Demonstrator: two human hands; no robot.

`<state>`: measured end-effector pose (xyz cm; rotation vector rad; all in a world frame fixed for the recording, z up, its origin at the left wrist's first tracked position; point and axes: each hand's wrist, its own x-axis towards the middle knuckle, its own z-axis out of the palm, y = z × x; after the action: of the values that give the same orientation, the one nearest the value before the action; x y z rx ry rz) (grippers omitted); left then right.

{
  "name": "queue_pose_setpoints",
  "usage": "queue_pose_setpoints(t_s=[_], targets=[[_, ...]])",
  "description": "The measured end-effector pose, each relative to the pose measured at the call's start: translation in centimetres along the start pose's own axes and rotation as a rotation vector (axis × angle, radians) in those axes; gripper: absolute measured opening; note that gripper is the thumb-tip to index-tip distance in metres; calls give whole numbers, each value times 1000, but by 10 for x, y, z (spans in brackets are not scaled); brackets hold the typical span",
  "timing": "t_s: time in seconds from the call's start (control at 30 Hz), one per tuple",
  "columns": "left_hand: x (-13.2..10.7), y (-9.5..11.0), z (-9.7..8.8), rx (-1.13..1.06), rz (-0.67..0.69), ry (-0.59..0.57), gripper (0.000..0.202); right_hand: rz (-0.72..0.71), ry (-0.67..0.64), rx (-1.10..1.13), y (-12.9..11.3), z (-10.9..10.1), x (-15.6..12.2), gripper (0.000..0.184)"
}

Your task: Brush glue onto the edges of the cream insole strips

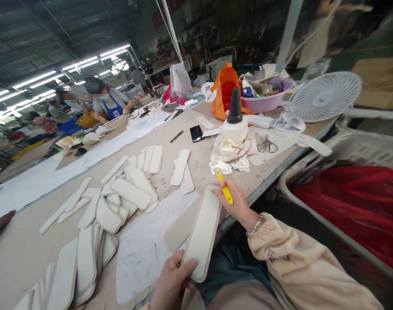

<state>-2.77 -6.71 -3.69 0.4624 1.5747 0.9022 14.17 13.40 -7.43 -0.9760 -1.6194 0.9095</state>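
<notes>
My left hand (171,280) grips the near end of a long white insole piece (204,232), held over the table's front edge. My right hand (235,201) is closed on a yellow-handled glue brush (224,186), its glue-caked bristles pointing away just beyond the piece's far end. A white glue bottle (234,125) with a black cone tip stands on rags a little past the brush.
Several white insole pieces (131,193) lie spread and stacked across the worktable (31,249). Scissors (266,144), a phone (196,133), a pink basin (267,101), an orange bag and a white fan (325,95) sit at the right. A crate with red material (351,202) stands beside me. Other people work at the far left.
</notes>
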Motion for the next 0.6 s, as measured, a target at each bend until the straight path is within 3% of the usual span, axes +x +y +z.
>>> queue_pose_setpoints(t_s=[0.17, 0.27, 0.47, 0.6], targets=[[4, 4, -34, 101, 8, 73, 39, -92, -145, -159, 13, 17, -10, 9], [15, -5, -46, 157, -39, 66, 43, -186, -271, -193, 2, 23, -23, 6], [35, -24, -58, 231, -123, 34, 50, -432, -808, -27, -36, 51, -64, 23], [39, -22, -62, 284, -151, -3, 47, -324, -880, -44, -36, 66, -72, 33]])
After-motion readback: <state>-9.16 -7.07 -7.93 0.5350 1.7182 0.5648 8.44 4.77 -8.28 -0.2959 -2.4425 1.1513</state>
